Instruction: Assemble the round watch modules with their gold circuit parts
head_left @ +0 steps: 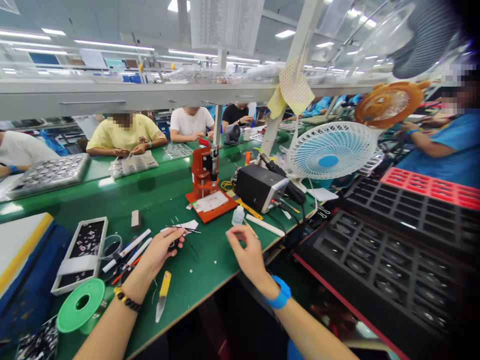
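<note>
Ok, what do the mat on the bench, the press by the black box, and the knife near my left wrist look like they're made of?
Mat: seems rubber or vinyl, matte green with soft glare. Press: likely painted metal, orange-red with a dark steel-looking column. Knife: yellow handle looks like plastic, the blade bare grey metal. The left hand pinches a small dark part, too small to judge.

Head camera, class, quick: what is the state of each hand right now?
Left hand: closed on a small dark part with thin wires.
Right hand: thumb and forefinger pinched together; nothing visible in it.
</note>
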The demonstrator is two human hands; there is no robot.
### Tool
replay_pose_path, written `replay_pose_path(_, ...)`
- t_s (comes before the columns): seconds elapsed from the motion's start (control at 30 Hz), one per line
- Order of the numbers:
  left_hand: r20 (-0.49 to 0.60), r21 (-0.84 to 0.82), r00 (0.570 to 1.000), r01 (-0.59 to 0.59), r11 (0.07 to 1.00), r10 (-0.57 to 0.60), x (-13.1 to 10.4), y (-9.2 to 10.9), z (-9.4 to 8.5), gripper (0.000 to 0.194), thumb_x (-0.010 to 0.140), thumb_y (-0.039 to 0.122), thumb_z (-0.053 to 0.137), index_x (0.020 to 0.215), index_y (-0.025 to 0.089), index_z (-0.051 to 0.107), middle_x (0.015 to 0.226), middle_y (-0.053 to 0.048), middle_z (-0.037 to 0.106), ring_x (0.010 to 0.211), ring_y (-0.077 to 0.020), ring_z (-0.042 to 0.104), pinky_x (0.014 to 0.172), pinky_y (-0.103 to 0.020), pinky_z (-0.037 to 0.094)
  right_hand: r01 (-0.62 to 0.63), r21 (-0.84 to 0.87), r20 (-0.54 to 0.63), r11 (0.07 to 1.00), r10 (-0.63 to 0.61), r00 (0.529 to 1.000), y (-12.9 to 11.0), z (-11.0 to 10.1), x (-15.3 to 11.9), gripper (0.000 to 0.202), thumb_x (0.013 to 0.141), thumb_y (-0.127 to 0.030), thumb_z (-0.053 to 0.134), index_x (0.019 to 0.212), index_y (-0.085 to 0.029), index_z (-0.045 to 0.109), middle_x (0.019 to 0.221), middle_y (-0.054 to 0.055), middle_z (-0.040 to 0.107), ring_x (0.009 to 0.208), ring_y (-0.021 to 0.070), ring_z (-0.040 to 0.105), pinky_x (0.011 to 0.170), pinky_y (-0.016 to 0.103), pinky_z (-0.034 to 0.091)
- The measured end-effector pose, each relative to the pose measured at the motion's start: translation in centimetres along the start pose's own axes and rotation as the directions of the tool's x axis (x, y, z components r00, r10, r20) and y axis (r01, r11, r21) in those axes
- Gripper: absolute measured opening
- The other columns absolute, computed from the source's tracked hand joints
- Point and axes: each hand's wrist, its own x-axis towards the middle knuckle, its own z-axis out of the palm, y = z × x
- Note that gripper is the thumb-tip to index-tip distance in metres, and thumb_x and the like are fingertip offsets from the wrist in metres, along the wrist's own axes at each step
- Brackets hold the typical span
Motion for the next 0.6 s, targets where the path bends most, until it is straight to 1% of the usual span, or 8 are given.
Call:
replay_pose_path(0.07,0.001,-0.020,1.000,0.007,1.000,-0.007,0.0,0.0,-0.2,0.053,0.064,0.055,0.092,0.091,0.014,0.070,0.084,-0.003,0.060,0.070,-0.0102,0.055,0.048,-0.013,0.036,0.023,-0.039,-0.190,0.999,-0.030,0.981,1.1,-1.9,0.7,0.032,0.098,-0.050,0.058,0.107,-0.020,0.060,0.113,0.011,0.066,0.105,0.0238,0.065,0.096,0.042,0.056)
replay_pose_path(0.13,0.000,-0.036,1.000,0.011,0.999,-0.011,0.0,0.0,-0.5,0.053,0.064,0.053,0.093,0.092,0.014,0.071,0.085,-0.003,0.061,0.071,-0.0101,0.056,0.048,-0.013,0.038,0.042,-0.061,-0.258,0.997,-0.057,0.965,1.9,-3.2,1.9,0.040,0.095,-0.050,0.062,0.120,-0.020,0.055,0.128,0.014,0.062,0.118,0.0262,0.062,0.102,0.046,0.054)
replay_pose_path(0.23,-0.030,-0.117,0.999,0.006,0.993,-0.009,0.1,0.2,-1.1,0.051,0.065,0.047,0.095,0.095,0.013,0.072,0.085,-0.002,0.061,0.071,-0.0094,0.056,0.048,-0.012,0.041,0.063,-0.099,-0.130,0.993,-0.076,0.989,2.7,-3.5,4.1,0.065,0.087,-0.048,0.074,0.140,-0.021,0.049,0.144,0.015,0.058,0.134,0.0284,0.057,0.111,0.048,0.051)
replay_pose_path(0.3,-0.063,-0.183,0.998,-0.011,0.983,0.000,0.1,0.7,-1.5,0.048,0.067,0.043,0.094,0.097,0.012,0.073,0.082,-0.002,0.059,0.069,-0.0082,0.055,0.048,-0.012,0.041,0.058,-0.141,-0.017,0.988,-0.061,0.998,3.1,-3.1,5.2,0.074,0.085,-0.047,0.076,0.148,-0.021,0.045,0.147,0.015,0.058,0.135,0.0292,0.057,0.115,0.050,0.048)
replay_pose_path(0.37,-0.091,-0.231,0.996,-0.037,0.972,0.016,0.0,1.3,-1.9,0.043,0.071,0.040,0.092,0.097,0.012,0.072,0.080,0.000,0.056,0.067,-0.0069,0.053,0.046,-0.011,0.040,0.038,-0.156,0.043,0.987,-0.031,0.999,3.5,-2.7,5.8,0.070,0.087,-0.045,0.073,0.147,-0.020,0.048,0.140,0.015,0.063,0.125,0.0289,0.064,0.112,0.051,0.050)
replay_pose_path(0.43,-0.113,-0.280,0.993,-0.066,0.958,0.035,-0.1,1.9,-2.1,0.037,0.073,0.036,0.089,0.095,0.012,0.071,0.079,0.000,0.054,0.064,-0.0062,0.052,0.043,-0.011,0.037,0.019,-0.126,0.058,0.992,-0.011,0.998,3.9,-2.5,5.8,0.056,0.090,-0.046,0.070,0.137,-0.020,0.056,0.129,0.013,0.069,0.112,0.0271,0.070,0.105,0.049,0.056)
replay_pose_path(0.5,-0.130,-0.318,0.990,-0.092,0.943,0.053,-0.2,2.4,-2.2,0.031,0.076,0.032,0.086,0.093,0.011,0.070,0.078,0.000,0.053,0.063,-0.0060,0.051,0.041,-0.012,0.035,0.022,-0.105,0.060,0.994,-0.015,0.998,4.0,-2.5,5.5,0.048,0.092,-0.049,0.067,0.128,-0.019,0.060,0.122,0.012,0.071,0.106,0.0258,0.071,0.100,0.046,0.058)
replay_pose_path(0.6,-0.144,-0.353,0.987,-0.115,0.929,0.068,-0.2,2.5,-2.1,0.026,0.080,0.029,0.082,0.093,0.011,0.069,0.078,0.000,0.054,0.061,-0.0061,0.052,0.040,-0.012,0.036,0.038,-0.098,0.046,0.995,-0.033,0.998,3.9,-2.8,4.9,0.047,0.092,-0.053,0.065,0.124,-0.018,0.060,0.119,0.012,0.071,0.101,0.0252,0.071,0.093,0.043,0.061)
